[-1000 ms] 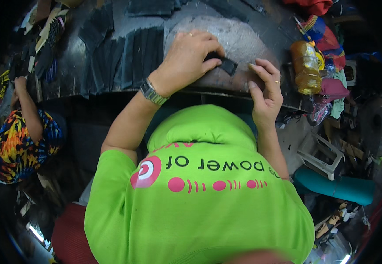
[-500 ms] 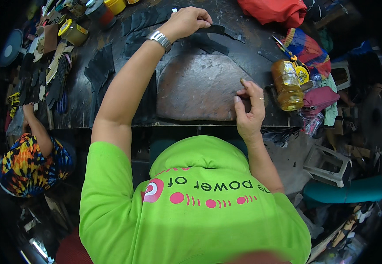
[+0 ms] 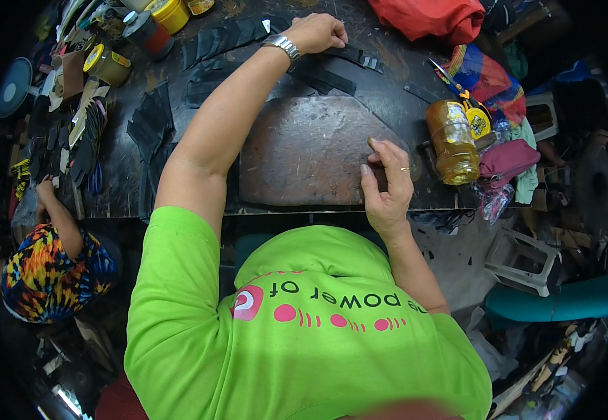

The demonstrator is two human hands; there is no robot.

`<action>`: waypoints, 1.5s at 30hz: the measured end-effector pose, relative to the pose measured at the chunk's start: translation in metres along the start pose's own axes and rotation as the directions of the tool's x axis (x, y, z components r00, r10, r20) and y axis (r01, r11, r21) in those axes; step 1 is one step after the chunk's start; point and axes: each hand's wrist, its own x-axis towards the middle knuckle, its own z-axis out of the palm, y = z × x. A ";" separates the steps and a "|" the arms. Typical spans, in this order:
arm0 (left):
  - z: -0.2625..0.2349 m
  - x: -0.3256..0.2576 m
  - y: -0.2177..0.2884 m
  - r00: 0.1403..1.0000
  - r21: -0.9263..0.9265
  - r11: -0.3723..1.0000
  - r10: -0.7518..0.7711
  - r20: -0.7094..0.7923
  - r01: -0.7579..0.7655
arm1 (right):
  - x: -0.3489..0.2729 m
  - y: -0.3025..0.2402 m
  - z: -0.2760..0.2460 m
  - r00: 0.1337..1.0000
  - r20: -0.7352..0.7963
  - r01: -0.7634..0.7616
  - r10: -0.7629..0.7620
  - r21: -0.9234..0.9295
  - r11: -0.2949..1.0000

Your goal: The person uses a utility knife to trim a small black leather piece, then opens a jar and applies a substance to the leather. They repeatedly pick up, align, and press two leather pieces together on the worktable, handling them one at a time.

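Left hand (image 3: 316,33) has moved beyond the board (image 3: 307,150), black strip (image 3: 353,54) at its fingertips, grip unclear; right hand (image 3: 390,187) curled, thumb apart.

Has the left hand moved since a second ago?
Yes, forward: the left hand has gone from over the brown board to beyond its far edge, near a black strip.

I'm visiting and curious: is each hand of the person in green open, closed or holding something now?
Left hand: curled at a black strip; whether it grips cannot be told.
Right hand: open, loosely bent by the brown board, apparently empty.
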 end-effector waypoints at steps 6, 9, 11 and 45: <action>0.000 -0.023 0.016 0.949 0.271 0.960 0.154 -0.276 -0.076 | 0.000 0.000 -0.001 1.000 0.004 0.005 -0.005 -0.015 1.000; -0.012 -0.051 0.011 0.988 0.134 0.986 0.112 -0.107 -0.097 | 0.000 -0.001 -0.001 1.000 0.009 0.000 0.000 -0.022 1.000; -0.013 -0.069 0.010 0.991 0.098 0.987 0.127 -0.027 -0.124 | 0.000 -0.001 -0.001 1.000 0.018 -0.006 0.007 -0.030 1.000; -0.009 -0.219 0.073 1.000 -0.319 0.948 0.008 -0.013 -0.012 | 0.006 0.000 0.000 0.994 0.100 -0.019 0.033 -0.131 0.991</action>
